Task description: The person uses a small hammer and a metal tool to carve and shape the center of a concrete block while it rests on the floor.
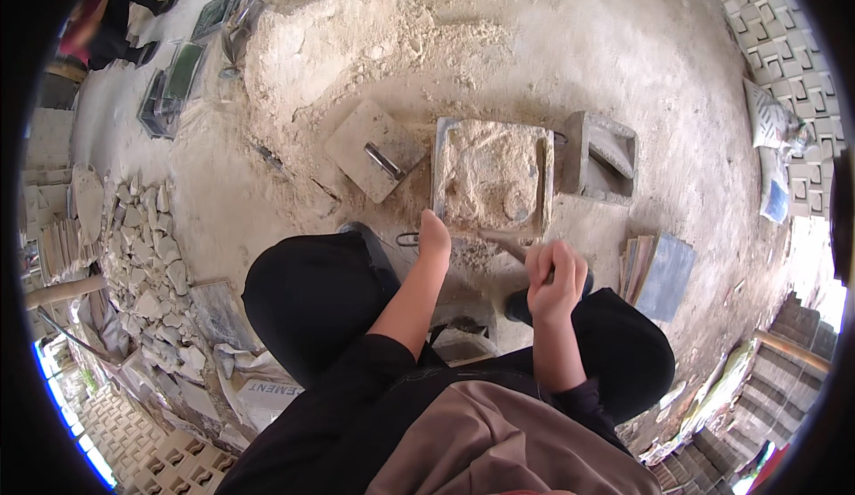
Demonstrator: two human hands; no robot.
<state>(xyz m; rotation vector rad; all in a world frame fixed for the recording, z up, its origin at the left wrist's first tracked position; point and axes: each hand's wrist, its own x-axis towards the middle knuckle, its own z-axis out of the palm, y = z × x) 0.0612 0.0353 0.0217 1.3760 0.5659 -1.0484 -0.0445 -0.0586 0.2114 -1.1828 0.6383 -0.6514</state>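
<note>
In front of me lies a square metal mould (437, 161) with a raised rim, filled with crumbly beige mix (490, 170) whose surface is uneven. My left hand (435, 237) is at the mould's near left corner; its fingers are mostly hidden. My right hand (556, 277) is closed around a narrow brownish tool (503, 243) just below the near edge. The tool's far end lies by that edge; I cannot make out its exact kind. A wire loop handle (407, 239) shows beside my left hand.
Left of the mould lies a square plate (352, 143) with a bar handle; right, a grey box-like mould (582, 161). A mound of loose mix (312, 45) lies beyond. Thin slabs (663, 277) stand at right, broken pieces (147, 272) at left. Another person (111, 19) is far left.
</note>
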